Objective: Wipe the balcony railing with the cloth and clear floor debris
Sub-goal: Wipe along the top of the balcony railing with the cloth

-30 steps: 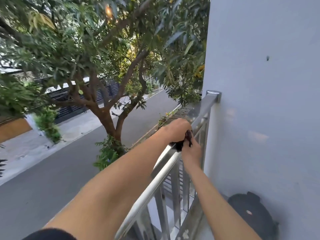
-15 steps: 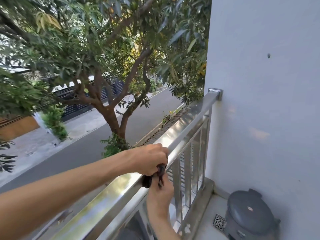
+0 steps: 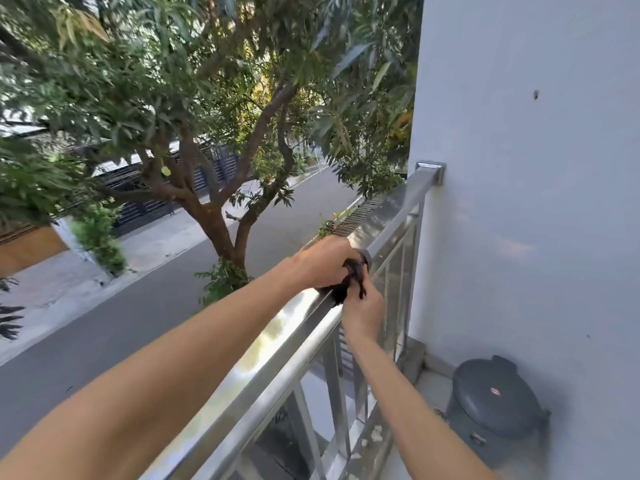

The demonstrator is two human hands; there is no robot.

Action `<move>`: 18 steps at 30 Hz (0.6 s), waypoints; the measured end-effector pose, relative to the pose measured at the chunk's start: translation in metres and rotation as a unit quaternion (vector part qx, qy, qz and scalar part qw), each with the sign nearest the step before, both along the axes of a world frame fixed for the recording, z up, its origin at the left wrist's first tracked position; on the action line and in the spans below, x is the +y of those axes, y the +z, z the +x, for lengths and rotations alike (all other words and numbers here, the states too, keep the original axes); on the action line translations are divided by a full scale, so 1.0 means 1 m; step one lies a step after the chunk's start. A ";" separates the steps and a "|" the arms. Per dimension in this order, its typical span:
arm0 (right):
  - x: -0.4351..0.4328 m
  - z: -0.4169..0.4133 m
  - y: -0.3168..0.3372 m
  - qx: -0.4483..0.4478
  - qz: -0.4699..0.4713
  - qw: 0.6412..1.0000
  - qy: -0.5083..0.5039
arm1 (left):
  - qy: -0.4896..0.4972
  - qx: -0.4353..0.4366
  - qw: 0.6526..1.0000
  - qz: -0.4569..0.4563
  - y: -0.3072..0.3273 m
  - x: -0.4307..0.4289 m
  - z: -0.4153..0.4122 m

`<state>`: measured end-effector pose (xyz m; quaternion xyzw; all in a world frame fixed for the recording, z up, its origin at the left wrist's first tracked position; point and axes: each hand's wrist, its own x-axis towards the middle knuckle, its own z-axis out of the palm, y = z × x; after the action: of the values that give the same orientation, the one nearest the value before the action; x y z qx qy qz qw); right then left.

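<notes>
A shiny steel balcony railing (image 3: 263, 362) runs from the lower left up to a bracket on the white wall. A dark cloth (image 3: 348, 284) is wrapped over its top rail, about two thirds of the way along. My left hand (image 3: 323, 261) presses on top of the cloth from the street side. Just below the rail, on the balcony side, my right hand (image 3: 363, 311) grips the cloth's hanging ends. Most of the cloth is hidden under the two hands.
A grey lidded bin (image 3: 495, 407) stands on the balcony floor in the corner by the white wall (image 3: 536, 202). Small white bits lie on the floor ledge (image 3: 375, 433) under the railing. Beyond the rail are a tree (image 3: 221, 216) and the street below.
Both hands have slid the cloth along the rail: near the wall a second ago, back towards me half a second ago, now out towards the wall again.
</notes>
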<state>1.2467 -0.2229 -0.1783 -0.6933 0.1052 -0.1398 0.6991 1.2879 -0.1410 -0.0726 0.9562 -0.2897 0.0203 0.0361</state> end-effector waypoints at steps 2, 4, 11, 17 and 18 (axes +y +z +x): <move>0.015 -0.021 -0.002 0.004 0.009 1.000 -0.015 | -0.008 0.017 1.000 -0.016 0.000 0.016 -0.018; 0.030 -0.043 -0.006 -0.002 0.001 1.000 -0.016 | -0.013 0.031 0.999 -0.035 -0.001 0.034 -0.038; 0.045 -0.111 -0.005 -0.013 -0.048 0.996 0.072 | -0.007 0.070 0.997 -0.044 0.005 0.077 -0.101; -0.026 -0.060 0.054 -0.063 -0.233 0.963 0.118 | 0.046 0.018 0.992 -0.117 0.023 0.054 -0.061; -0.031 -0.039 0.060 -0.065 -0.271 0.955 0.105 | 0.061 0.003 0.989 -0.133 0.022 0.048 -0.050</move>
<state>1.2077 -0.2538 -0.1183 -0.8533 -0.0556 -0.1330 0.5011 1.2382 -0.0932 -0.0505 0.9589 -0.2253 0.0585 0.1625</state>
